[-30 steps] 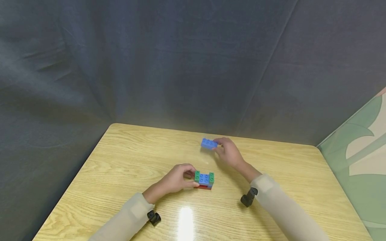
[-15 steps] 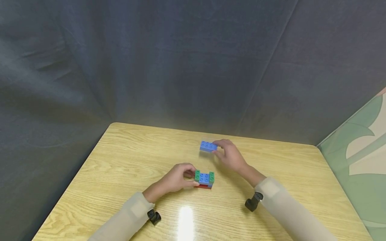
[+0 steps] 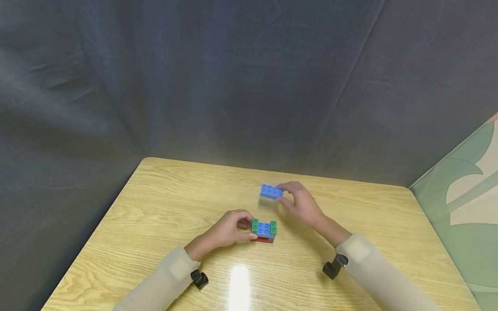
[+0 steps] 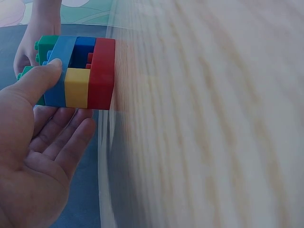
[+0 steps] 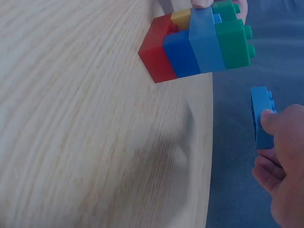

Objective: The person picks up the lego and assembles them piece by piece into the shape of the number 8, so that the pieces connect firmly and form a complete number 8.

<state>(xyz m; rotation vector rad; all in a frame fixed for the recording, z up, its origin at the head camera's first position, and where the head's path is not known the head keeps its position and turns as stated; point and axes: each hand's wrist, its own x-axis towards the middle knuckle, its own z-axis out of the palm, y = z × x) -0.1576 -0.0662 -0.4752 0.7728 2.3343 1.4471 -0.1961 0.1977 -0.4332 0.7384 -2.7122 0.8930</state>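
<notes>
A stack of toy bricks [image 3: 263,229] stands on the table, my left hand [image 3: 232,229] gripping its left side between thumb and fingers. In the left wrist view its bottom is a red brick [image 4: 102,76], then a yellow brick [image 4: 77,88] and a dark blue brick [image 4: 84,45] with a gap between them. Above come a lighter blue brick [image 5: 205,40] and, in the right wrist view, two green bricks at the ends, one green brick [image 5: 232,45] nearer. Behind the stack, my right hand [image 3: 305,205] pinches a loose blue brick [image 3: 271,191] by its right end, above the tabletop.
The wooden table [image 3: 175,194] extends around both hands, with a bright glare patch near the front. A dark curtain [image 3: 233,86] hangs behind its back edge. At the right is a green leaf-patterned panel [image 3: 459,211]. Both wrists carry small black cameras.
My right hand has moved slightly right and toward me with the loose blue brick, whose studded top now shows more. The left hand and the stack have stayed in place.
</notes>
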